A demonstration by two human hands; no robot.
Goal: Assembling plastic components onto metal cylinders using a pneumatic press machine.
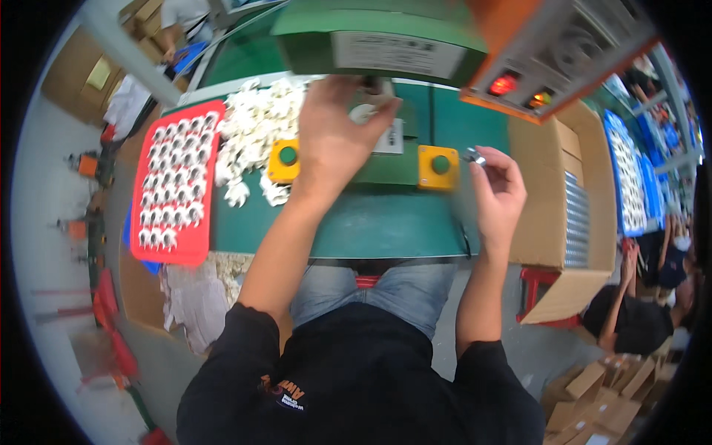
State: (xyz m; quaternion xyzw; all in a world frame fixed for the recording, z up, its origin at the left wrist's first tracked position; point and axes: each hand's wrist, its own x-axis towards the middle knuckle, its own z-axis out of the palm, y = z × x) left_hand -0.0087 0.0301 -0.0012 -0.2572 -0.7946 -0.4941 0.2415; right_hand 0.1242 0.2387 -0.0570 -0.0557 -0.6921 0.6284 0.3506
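Note:
My left hand (335, 141) reaches under the front of a green machine (378, 26) on the bench. Its thumb stands apart from the fingers, which are blurred and partly hidden at the machine's working spot. A white part (362, 113) shows beside the thumb; whether the hand grips it is unclear. My right hand (500, 194) pinches a small silver metal cylinder (475, 156) between thumb and fingertips. Just left of that hand sits a yellow box with a green push button (437, 167). A second yellow button box (284, 161) lies by my left wrist.
Loose white plastic parts (252, 130) are heaped left of the machine. Beyond them, a red tray (178, 185) holds rows of white-and-dark pieces. An orange-framed control box (556, 59) with lit lamps hangs upper right. A cardboard box (538, 200) with metal pieces stands at right.

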